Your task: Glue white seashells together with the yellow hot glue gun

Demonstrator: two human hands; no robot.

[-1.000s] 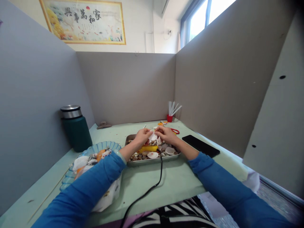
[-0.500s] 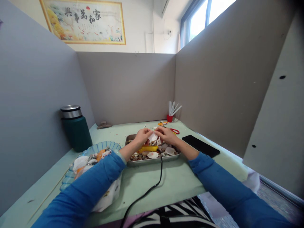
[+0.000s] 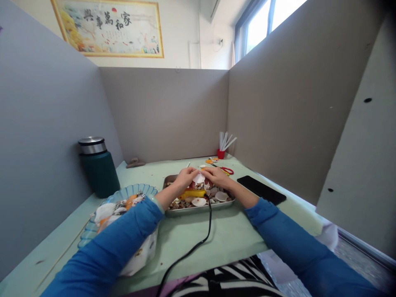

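My left hand (image 3: 185, 178) and my right hand (image 3: 218, 176) meet over a metal tray (image 3: 198, 209) filled with small shells. Both pinch a white scallop shell (image 3: 199, 178) held between them, fingers closed on it. Under the hands a yellow tool (image 3: 193, 193) lies in the tray, and its black cord (image 3: 198, 243) runs toward me over the tray's front rim. Larger white shells (image 3: 199, 201) lie among the small ones near the front of the tray.
A blue glass dish (image 3: 136, 190) heaped with shells sits at my left forearm. A dark green flask (image 3: 98, 167) stands by the left partition. A black phone (image 3: 261, 189) lies right of the tray. Red-handled scissors (image 3: 228, 170) and a red cup of white sticks (image 3: 221, 153) are behind.
Both hands stay on the white shell; the fingers shift slightly and the shell sits a touch lower and closer between them.
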